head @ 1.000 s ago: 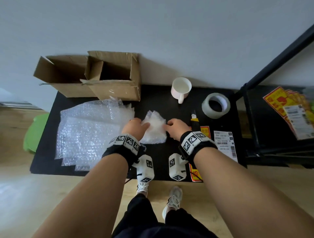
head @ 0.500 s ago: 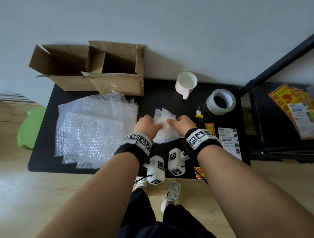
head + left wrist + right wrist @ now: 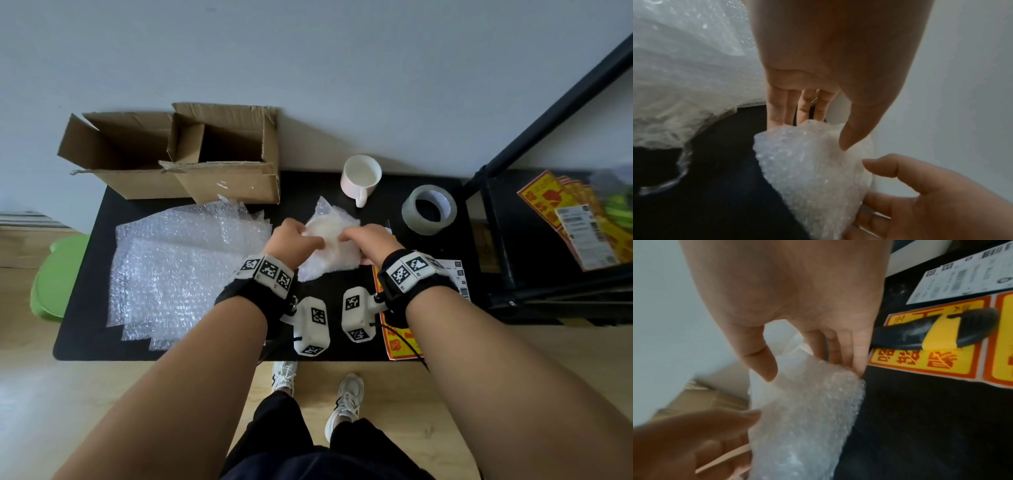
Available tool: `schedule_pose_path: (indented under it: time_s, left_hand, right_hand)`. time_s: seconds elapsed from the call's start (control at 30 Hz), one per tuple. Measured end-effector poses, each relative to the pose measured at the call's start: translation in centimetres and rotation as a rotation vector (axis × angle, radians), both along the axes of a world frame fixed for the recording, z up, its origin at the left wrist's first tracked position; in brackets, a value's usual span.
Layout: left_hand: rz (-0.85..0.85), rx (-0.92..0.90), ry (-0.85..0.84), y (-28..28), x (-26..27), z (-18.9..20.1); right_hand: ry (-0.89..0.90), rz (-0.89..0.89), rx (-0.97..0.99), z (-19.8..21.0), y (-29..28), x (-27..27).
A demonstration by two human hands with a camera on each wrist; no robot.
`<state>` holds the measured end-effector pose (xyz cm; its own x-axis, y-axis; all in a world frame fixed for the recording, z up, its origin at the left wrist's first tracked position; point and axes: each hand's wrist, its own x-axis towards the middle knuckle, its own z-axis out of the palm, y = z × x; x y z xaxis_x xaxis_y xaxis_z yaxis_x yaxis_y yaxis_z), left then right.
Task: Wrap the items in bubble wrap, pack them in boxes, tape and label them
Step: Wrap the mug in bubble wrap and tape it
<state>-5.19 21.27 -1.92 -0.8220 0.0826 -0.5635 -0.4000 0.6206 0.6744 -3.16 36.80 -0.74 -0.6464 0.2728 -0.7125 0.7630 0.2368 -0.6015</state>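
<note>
A bundle of bubble wrap (image 3: pixel 330 240) with something pale inside is held just above the black table (image 3: pixel 342 349), near its middle. My left hand (image 3: pixel 294 240) grips its left side, thumb on the near face and fingers behind (image 3: pixel 818 133). On the other side my right hand (image 3: pixel 366 240) pinches the wrap between thumb and fingers (image 3: pixel 813 369). What is inside the bundle (image 3: pixel 813 170) cannot be made out. A bare white mug (image 3: pixel 361 174) stands behind it. Loose bubble wrap sheets (image 3: pixel 181 267) lie at the left.
Two open cardboard boxes (image 3: pixel 226 154) stand at the back left by the wall. A tape roll (image 3: pixel 428 209) lies at the right. A white shipping label (image 3: pixel 962 275), yellow-red stickers (image 3: pixel 931 360) and a black-yellow utility knife (image 3: pixel 920 334) lie under my right wrist. A black shelf (image 3: pixel 548 240) stands to the right.
My hands have come closer together over the bundle, and it has been folded in and lifted a little off the table.
</note>
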Motion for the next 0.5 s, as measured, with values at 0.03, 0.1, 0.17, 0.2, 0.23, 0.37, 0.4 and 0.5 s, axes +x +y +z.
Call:
schedule_pose_path:
  time_s: [0.03,0.1,0.17,0.2,0.23,0.37,0.4,0.5]
  left_hand:
    - [0.074,0.061,0.001,0.3,-0.1,0.7]
    - [0.228,0.194,-0.004,0.8,-0.1,2.2]
    - [0.366,0.293,-0.007,1.0,-0.1,3.5]
    - [0.421,0.325,-0.009,1.0,0.0,4.0]
    - [0.460,0.358,-0.021,1.0,0.1,4.4]
    - [0.551,0.514,-0.099,0.4,1.1,5.6]
    - [0.563,0.538,-0.105,0.3,1.5,5.8]
    - [0.615,0.548,-0.025,0.6,2.4,6.6]
  right_hand:
    - [0.050,0.015,-0.001,0.7,0.3,0.1]
    - [0.164,0.064,0.010,2.2,0.9,0.5]
    - [0.267,0.119,0.005,3.6,1.4,0.8]
    - [0.313,0.140,-0.012,4.2,1.7,0.9]
    - [0.355,0.163,-0.030,4.8,1.8,1.0]
    - [0.453,0.275,-0.048,6.7,2.4,1.0]
    - [0.461,0.285,-0.054,7.1,2.5,1.1]
    - [0.443,0.220,-0.156,8.2,2.2,1.2]
